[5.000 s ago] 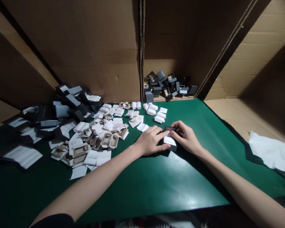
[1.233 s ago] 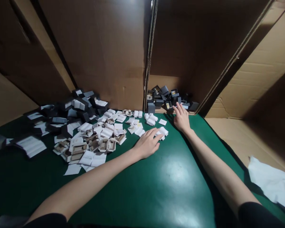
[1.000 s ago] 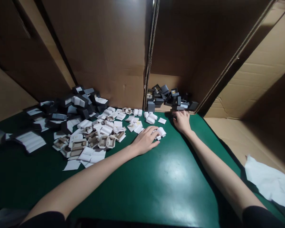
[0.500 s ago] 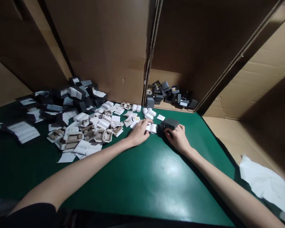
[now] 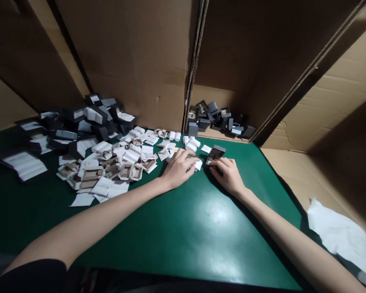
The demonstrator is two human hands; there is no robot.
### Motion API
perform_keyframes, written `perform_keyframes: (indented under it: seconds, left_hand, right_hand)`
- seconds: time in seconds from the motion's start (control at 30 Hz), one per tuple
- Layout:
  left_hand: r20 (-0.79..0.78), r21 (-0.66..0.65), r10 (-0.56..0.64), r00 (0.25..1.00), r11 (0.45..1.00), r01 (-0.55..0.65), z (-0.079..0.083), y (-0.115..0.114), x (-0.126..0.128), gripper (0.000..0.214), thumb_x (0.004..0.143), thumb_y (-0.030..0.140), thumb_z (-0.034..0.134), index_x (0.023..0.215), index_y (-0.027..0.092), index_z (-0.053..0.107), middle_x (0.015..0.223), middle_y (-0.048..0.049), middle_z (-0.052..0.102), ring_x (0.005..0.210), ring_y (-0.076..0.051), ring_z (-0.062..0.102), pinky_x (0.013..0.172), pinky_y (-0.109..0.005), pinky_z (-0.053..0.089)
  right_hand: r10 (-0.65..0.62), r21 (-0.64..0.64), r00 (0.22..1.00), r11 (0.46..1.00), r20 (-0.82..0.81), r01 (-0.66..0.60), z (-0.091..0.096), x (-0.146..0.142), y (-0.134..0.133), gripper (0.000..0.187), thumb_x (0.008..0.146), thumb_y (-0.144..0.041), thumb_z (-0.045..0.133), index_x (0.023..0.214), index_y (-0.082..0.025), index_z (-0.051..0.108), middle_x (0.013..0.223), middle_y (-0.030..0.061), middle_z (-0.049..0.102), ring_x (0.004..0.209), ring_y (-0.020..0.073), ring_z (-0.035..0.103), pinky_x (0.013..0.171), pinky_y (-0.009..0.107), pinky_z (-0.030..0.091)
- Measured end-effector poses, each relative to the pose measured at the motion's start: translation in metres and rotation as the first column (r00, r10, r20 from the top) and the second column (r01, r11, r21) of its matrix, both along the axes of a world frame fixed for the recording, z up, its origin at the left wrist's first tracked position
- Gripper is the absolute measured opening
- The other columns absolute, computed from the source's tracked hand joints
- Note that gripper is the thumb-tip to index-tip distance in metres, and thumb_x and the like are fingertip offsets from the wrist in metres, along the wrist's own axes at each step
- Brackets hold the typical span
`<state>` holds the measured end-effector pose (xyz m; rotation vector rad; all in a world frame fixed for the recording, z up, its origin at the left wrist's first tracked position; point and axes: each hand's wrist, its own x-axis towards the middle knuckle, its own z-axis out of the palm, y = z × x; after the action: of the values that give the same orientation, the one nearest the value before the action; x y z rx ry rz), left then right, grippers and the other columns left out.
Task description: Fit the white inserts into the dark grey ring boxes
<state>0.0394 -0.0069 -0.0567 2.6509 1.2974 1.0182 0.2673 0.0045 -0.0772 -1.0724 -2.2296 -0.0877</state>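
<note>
My right hand point(image 5: 227, 175) grips a small dark box point(image 5: 216, 152) on the green table point(image 5: 183, 228), tipped so its open side with a brownish insert faces me. My left hand point(image 5: 179, 167) rests just to its left, fingers curled over small white folded paper pieces point(image 5: 197, 164). The two hands are a short gap apart. What lies under the left fingers is partly hidden.
A spread of white folded papers and tan card inserts point(image 5: 122, 162) covers the table's left middle. Dark boxes are heaped at far left point(image 5: 88, 122). More dark boxes point(image 5: 216, 120) sit in an open cardboard carton point(image 5: 247, 61). White paper point(image 5: 341, 236) lies at right.
My right hand reached to the carton's box pile, drew back with a dark box and has now tipped it open-side up. My left hand shifted slightly left over the white pieces.
</note>
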Motion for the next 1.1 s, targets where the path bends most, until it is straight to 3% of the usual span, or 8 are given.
perform_keyframes:
  seconds: [0.17, 0.33, 0.53, 0.63, 0.77, 0.9, 1.0, 1.1]
  left_hand:
    - [-0.13, -0.015, -0.045, 0.99, 0.999, 0.044, -0.0018, -0.0021, 0.0012, 0.023, 0.091, 0.027, 0.048, 0.107, 0.022, 0.063, 0.112, -0.0069, 0.056, 0.108, -0.024, 0.047, 0.091, -0.04, 0.044]
    - [-0.097, -0.062, -0.163, 0.982, 0.986, 0.157, -0.001, -0.0011, 0.0002, 0.02, 0.092, 0.021, 0.043, 0.098, 0.019, 0.062, 0.112, -0.0076, 0.057, 0.113, -0.022, 0.05, 0.093, -0.037, 0.046]
    - [-0.145, -0.035, -0.387, 0.911, 0.922, 0.386, 0.0019, -0.0047, 0.0011, 0.027, 0.09, 0.015, 0.041, 0.11, 0.019, 0.059, 0.125, -0.01, 0.055, 0.119, -0.022, 0.05, 0.101, -0.039, 0.043]
    - [-0.164, 0.011, -0.309, 0.937, 0.949, 0.315, 0.0027, -0.0056, 0.0015, 0.03, 0.089, 0.014, 0.041, 0.114, 0.018, 0.057, 0.124, -0.0102, 0.056, 0.119, -0.023, 0.05, 0.1, -0.04, 0.043]
    - [-0.123, 0.046, -0.013, 0.992, 0.999, 0.019, 0.0009, -0.0046, 0.0013, 0.033, 0.086, 0.012, 0.043, 0.116, 0.018, 0.056, 0.125, -0.0105, 0.054, 0.12, -0.025, 0.047, 0.101, -0.042, 0.04]
    - [-0.158, -0.003, 0.257, 0.953, 0.966, -0.26, -0.0028, -0.0041, 0.0027, 0.036, 0.082, 0.015, 0.049, 0.117, 0.016, 0.055, 0.133, -0.0159, 0.046, 0.126, -0.035, 0.04, 0.101, -0.053, 0.037]
    - [-0.206, -0.047, 0.236, 0.95, 0.967, -0.251, -0.0037, -0.0044, 0.0037, 0.038, 0.084, 0.015, 0.045, 0.122, 0.015, 0.052, 0.133, -0.0169, 0.043, 0.12, -0.035, 0.046, 0.095, -0.052, 0.043]
    - [-0.221, -0.058, 0.053, 0.974, 0.996, -0.067, -0.0028, -0.0045, 0.0036, 0.041, 0.085, 0.01, 0.041, 0.125, 0.017, 0.047, 0.137, -0.0145, 0.038, 0.118, -0.029, 0.05, 0.092, -0.043, 0.048]
  right_hand:
    - [-0.012, 0.005, 1.0, 1.0, 0.023, 0.012, 0.0013, -0.0001, 0.0, 0.012, 0.09, -0.023, 0.049, 0.094, -0.022, 0.061, 0.084, 0.0032, 0.063, 0.082, 0.0188, 0.055, 0.078, 0.035, 0.036]
    - [-0.064, -0.013, 0.997, 0.998, -0.033, 0.063, 0.0011, 0.0029, 0.0027, 0.008, 0.088, -0.023, 0.052, 0.088, -0.022, 0.06, 0.08, 0.0029, 0.063, 0.079, 0.0196, 0.055, 0.076, 0.036, 0.036]
    - [-0.069, -0.084, 0.951, 0.995, -0.3, 0.046, 0.0057, 0.0026, 0.0018, 0.011, 0.09, -0.027, 0.048, 0.088, -0.021, 0.057, 0.081, 0.0049, 0.059, 0.073, 0.018, 0.056, 0.068, 0.032, 0.045]
    - [-0.082, -0.057, 0.933, 0.996, -0.351, 0.066, 0.0068, 0.003, 0.002, 0.01, 0.09, -0.026, 0.047, 0.089, -0.021, 0.056, 0.081, 0.005, 0.058, 0.072, 0.0175, 0.056, 0.066, 0.031, 0.046]
    - [-0.104, 0.011, 0.974, 0.994, -0.202, 0.108, 0.0023, 0.007, 0.0063, 0.011, 0.089, -0.023, 0.048, 0.088, -0.021, 0.059, 0.079, 0.0049, 0.059, 0.073, 0.0185, 0.055, 0.067, 0.032, 0.045]
    - [-0.124, 0.039, 0.991, 0.991, -0.056, 0.126, -0.0018, 0.0094, 0.0087, 0.011, 0.086, -0.022, 0.05, 0.085, -0.021, 0.061, 0.079, 0.0048, 0.062, 0.071, 0.0182, 0.055, 0.063, 0.03, 0.043]
    - [-0.035, 0.008, 0.999, 0.999, -0.027, 0.035, -0.0006, 0.0082, 0.0071, 0.014, 0.088, -0.02, 0.048, 0.091, -0.022, 0.061, 0.084, 0.0057, 0.062, 0.077, 0.0187, 0.056, 0.065, 0.03, 0.045]
    - [0.119, -0.032, 0.993, 0.992, 0.002, -0.119, 0.0027, 0.0062, 0.0043, 0.019, 0.09, -0.019, 0.044, 0.099, -0.022, 0.061, 0.088, 0.0067, 0.061, 0.083, 0.0191, 0.057, 0.071, 0.031, 0.047]
